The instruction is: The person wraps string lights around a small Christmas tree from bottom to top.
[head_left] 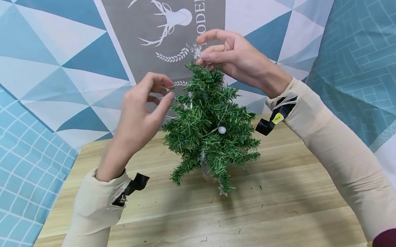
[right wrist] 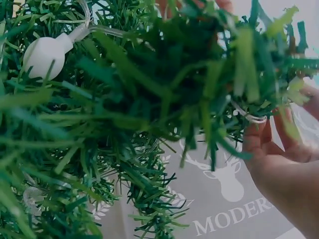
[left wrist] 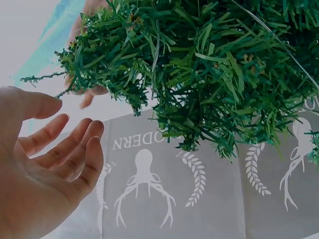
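Note:
A small green artificial Christmas tree (head_left: 211, 118) stands upright on the wooden table. At its tip, my right hand (head_left: 238, 59) pinches a clear snowflake ornament (head_left: 197, 51) between thumb and fingers. Thin clear wire (right wrist: 249, 117) runs by the fingers in the right wrist view, where branches hide part of the hand. My left hand (head_left: 143, 108) is beside the tree's upper left, fingers loosely bent; the left wrist view shows nothing in its palm. A white ball bulb (head_left: 222, 130) on clear wire sits among the front branches.
Green needle scraps are scattered over the wooden table (head_left: 179, 227). A grey cloth panel (head_left: 121, 12) with a deer-head print hangs right behind the tree, between blue and white patterned cloths. The tree's pale base (head_left: 207, 172) is partly covered by low branches.

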